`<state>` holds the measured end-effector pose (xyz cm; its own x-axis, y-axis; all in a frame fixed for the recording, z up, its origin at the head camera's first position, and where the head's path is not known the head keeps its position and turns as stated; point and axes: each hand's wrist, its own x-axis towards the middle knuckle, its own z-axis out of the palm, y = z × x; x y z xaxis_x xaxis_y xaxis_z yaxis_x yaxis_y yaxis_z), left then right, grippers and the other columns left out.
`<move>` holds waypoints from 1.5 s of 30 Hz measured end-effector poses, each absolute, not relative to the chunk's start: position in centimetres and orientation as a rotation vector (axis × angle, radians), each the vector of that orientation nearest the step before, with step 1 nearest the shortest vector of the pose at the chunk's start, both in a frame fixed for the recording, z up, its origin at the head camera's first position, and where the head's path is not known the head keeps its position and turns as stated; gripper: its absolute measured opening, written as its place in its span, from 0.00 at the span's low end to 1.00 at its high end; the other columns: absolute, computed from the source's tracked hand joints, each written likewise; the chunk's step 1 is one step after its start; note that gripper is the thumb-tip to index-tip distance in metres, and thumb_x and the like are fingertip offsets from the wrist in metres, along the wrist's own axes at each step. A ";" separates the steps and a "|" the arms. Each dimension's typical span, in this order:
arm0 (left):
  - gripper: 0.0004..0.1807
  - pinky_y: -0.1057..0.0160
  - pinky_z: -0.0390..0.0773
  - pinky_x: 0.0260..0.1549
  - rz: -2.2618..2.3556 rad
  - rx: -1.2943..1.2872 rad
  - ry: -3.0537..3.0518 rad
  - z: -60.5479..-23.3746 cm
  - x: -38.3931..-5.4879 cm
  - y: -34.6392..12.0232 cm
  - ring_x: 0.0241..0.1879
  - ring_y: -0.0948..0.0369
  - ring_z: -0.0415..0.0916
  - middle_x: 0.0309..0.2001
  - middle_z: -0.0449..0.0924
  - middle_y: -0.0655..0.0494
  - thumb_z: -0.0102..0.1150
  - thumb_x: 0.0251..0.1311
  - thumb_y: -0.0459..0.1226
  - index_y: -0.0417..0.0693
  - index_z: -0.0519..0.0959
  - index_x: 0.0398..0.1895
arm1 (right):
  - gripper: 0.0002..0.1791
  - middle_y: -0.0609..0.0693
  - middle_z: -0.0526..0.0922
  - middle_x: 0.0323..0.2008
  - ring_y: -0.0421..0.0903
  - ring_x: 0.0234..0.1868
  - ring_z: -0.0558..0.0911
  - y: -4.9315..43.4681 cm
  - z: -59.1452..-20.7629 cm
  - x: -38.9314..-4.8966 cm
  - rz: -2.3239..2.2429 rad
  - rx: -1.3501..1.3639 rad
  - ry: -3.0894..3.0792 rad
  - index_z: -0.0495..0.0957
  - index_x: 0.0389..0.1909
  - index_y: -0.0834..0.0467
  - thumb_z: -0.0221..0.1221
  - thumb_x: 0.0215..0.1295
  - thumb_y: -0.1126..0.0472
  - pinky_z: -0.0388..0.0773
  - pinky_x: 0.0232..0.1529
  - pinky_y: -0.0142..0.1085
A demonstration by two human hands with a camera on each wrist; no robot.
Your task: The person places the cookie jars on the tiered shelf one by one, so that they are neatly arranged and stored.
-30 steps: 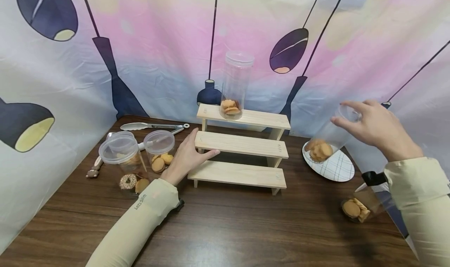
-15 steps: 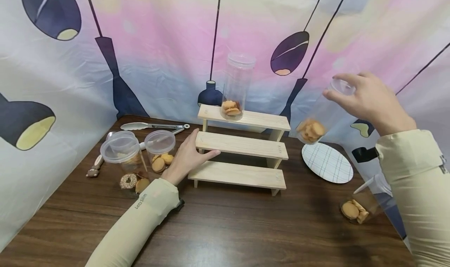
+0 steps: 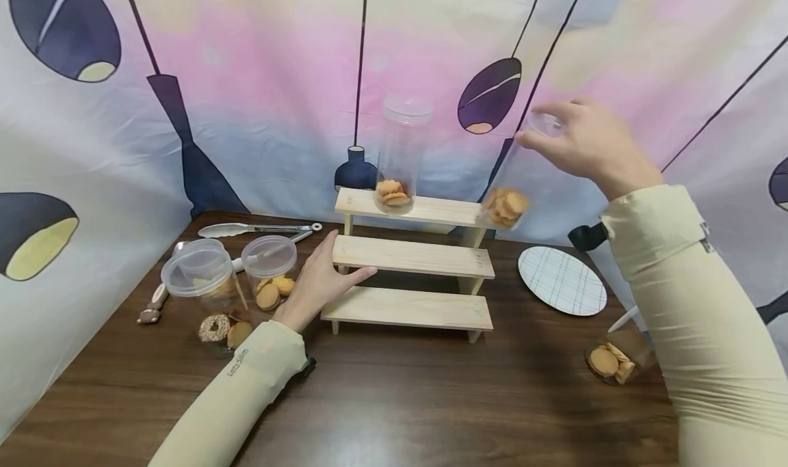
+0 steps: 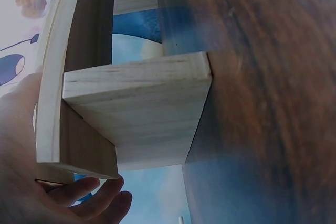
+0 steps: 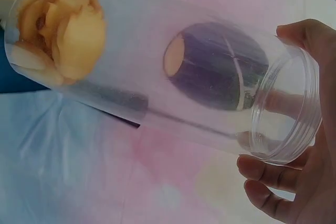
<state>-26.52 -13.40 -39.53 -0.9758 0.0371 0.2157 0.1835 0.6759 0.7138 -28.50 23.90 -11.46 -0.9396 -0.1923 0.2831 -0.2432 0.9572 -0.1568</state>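
My right hand [image 3: 589, 139] holds a tall clear jar [image 3: 508, 204] by its top end. The jar hangs tilted beside the right end of the stand's top shelf, with round cookies at its bottom. In the right wrist view, thumb and fingers wrap the jar's rim [image 5: 286, 106]. My left hand [image 3: 319, 280] grips the left end of the middle shelf [image 3: 412, 256] of a three-step wooden stand; the left wrist view shows fingers [image 4: 105, 198] curled behind the board [image 4: 50, 114]. Another tall clear jar [image 3: 401, 152] with a few cookies stands upright on the top shelf [image 3: 449, 212].
Lidded cookie tubs [image 3: 269, 275] stand left of the stand, near metal tongs [image 3: 258, 229] and a brown-handled utensil [image 3: 154, 305]. At right lie a checked oval plate [image 3: 562, 280] and a clear container of cookies [image 3: 609, 362], partly behind the right sleeve. A printed cloth hangs behind.
My right hand has lifted the jar from above the plate and carried it left to the top shelf's right end. The left hand keeps its grip; the head view shifted slightly.
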 end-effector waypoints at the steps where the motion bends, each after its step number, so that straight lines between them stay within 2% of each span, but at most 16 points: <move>1: 0.69 0.38 0.63 0.66 -1.186 -0.177 -2.704 -39.6 -26.5 -13.5 0.73 0.40 0.56 0.76 0.52 0.38 0.61 0.43 0.76 0.48 0.47 0.80 | 0.42 0.64 0.65 0.71 0.65 0.71 0.62 23.5 -11.4 -28.7 0.282 0.340 -2.837 0.66 0.73 0.50 0.50 0.65 0.30 0.59 0.64 0.65; 9: 0.69 0.38 0.64 0.65 -1.172 -0.187 -2.688 -39.5 -26.7 -13.8 0.72 0.39 0.57 0.76 0.53 0.37 0.60 0.42 0.77 0.48 0.47 0.81 | 0.43 0.59 0.66 0.72 0.63 0.71 0.63 21.2 -10.9 -30.4 0.331 0.339 -2.849 0.63 0.75 0.46 0.48 0.65 0.28 0.60 0.66 0.63; 15: 0.69 0.38 0.64 0.65 -1.179 -0.180 -2.697 -39.5 -26.6 -13.7 0.72 0.40 0.57 0.76 0.53 0.38 0.61 0.41 0.77 0.49 0.47 0.80 | 0.43 0.60 0.70 0.69 0.60 0.68 0.68 20.3 -11.5 -31.8 0.437 0.335 -2.862 0.66 0.74 0.49 0.51 0.64 0.28 0.65 0.63 0.59; 25: 0.69 0.38 0.65 0.64 -1.144 -0.198 -2.679 -39.4 -26.6 -13.4 0.71 0.39 0.59 0.75 0.55 0.36 0.62 0.42 0.76 0.47 0.48 0.80 | 0.44 0.58 0.71 0.69 0.59 0.67 0.69 19.3 -11.5 -32.9 0.449 0.381 -2.868 0.66 0.73 0.50 0.52 0.63 0.28 0.64 0.67 0.57; 35: 0.68 0.39 0.65 0.65 -1.158 -0.208 -2.679 -39.3 -26.5 -13.1 0.71 0.40 0.59 0.75 0.55 0.38 0.63 0.43 0.75 0.47 0.48 0.80 | 0.44 0.56 0.67 0.72 0.59 0.72 0.65 18.2 -11.5 -32.8 0.401 0.390 -2.891 0.65 0.74 0.48 0.50 0.63 0.27 0.62 0.69 0.57; 41: 0.69 0.39 0.65 0.65 -1.146 -0.213 -2.676 -39.2 -26.5 -12.9 0.71 0.40 0.59 0.75 0.55 0.38 0.63 0.42 0.75 0.47 0.48 0.80 | 0.45 0.58 0.62 0.74 0.58 0.75 0.58 17.9 -11.5 -32.8 0.367 0.374 -2.915 0.62 0.76 0.47 0.49 0.63 0.26 0.57 0.71 0.58; 45: 0.69 0.40 0.65 0.65 -1.144 -0.218 -2.674 -39.3 -26.5 -12.8 0.71 0.40 0.59 0.75 0.55 0.38 0.62 0.42 0.76 0.46 0.48 0.80 | 0.46 0.58 0.61 0.75 0.59 0.75 0.59 17.8 -11.6 -32.7 0.363 0.367 -2.920 0.61 0.76 0.46 0.50 0.63 0.26 0.58 0.70 0.59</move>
